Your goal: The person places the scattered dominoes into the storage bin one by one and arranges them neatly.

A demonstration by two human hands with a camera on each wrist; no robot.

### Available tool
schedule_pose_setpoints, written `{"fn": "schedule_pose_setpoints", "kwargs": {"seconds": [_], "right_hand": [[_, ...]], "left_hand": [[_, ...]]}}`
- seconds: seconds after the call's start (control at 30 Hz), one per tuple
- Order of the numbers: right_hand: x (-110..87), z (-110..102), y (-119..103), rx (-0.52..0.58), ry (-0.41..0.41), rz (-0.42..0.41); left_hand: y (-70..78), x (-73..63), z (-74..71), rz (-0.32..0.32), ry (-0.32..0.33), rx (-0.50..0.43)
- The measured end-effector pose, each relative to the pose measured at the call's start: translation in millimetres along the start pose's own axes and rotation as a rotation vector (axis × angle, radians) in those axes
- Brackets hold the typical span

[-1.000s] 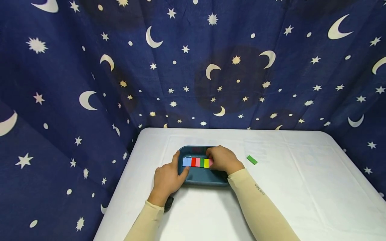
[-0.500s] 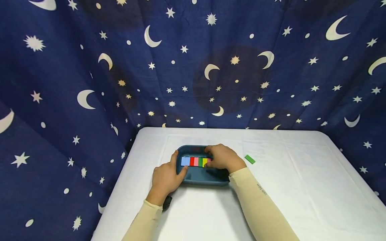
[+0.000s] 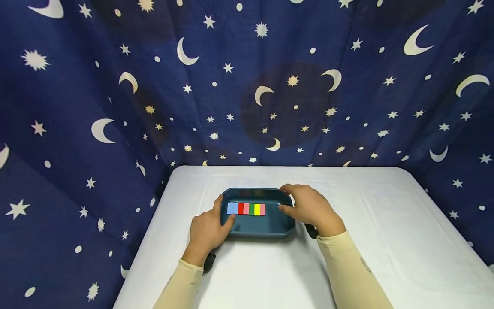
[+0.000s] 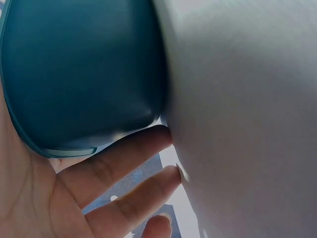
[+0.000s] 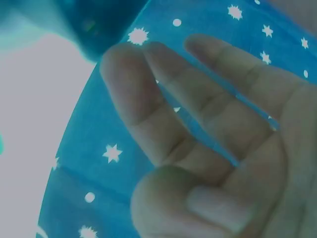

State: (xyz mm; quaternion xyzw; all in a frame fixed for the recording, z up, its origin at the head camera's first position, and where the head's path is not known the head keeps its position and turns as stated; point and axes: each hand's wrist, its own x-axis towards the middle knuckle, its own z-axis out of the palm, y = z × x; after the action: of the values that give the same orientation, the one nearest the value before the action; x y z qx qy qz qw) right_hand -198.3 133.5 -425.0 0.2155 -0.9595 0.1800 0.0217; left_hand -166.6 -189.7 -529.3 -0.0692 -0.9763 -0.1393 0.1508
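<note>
A dark teal tray (image 3: 262, 226) sits on the white table. Inside it lies a row of flat colored blocks: blue (image 3: 233, 208), red (image 3: 241, 208), pink (image 3: 246, 209), green (image 3: 251, 209), yellow (image 3: 257, 209) and pink (image 3: 263, 209). My left hand (image 3: 208, 229) holds the tray's left end, thumb over the rim. In the left wrist view its fingers lie along the outside of the tray (image 4: 84, 74). My right hand (image 3: 313, 209) is over the tray's right end, fingers parted and holding nothing; whether it touches the rim I cannot tell.
The white table (image 3: 370, 214) stretches to the right of the tray. Behind and at the left hangs a dark blue curtain (image 3: 216, 103) with moons and stars. Dark wrist cameras (image 3: 311, 231) sit under both wrists.
My right hand has let go of the row's last pink block and moved right, out over the tray's end. The loose green block on the table is now hidden from the head view.
</note>
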Motion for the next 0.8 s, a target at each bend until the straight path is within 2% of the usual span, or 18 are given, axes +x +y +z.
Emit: {"fn": "schedule_pose_setpoints", "kwargs": {"seconds": [0.27,0.43,0.8], "right_hand": [[-34.3,8.1,29.3,0.039,0.142,0.009],[-42.3,16.6,44.1,0.065,0.217,0.006],[-48.5,33.1,83.0,0.133,0.224,0.109]], "left_hand": [[1.9,-1.1,-1.1,-0.002,0.009,-0.022],[-0.3,-1.8,-1.5,-0.005,0.014,-0.02],[1.3,-3.7,1.0,0.02,0.026,-0.024]]}}
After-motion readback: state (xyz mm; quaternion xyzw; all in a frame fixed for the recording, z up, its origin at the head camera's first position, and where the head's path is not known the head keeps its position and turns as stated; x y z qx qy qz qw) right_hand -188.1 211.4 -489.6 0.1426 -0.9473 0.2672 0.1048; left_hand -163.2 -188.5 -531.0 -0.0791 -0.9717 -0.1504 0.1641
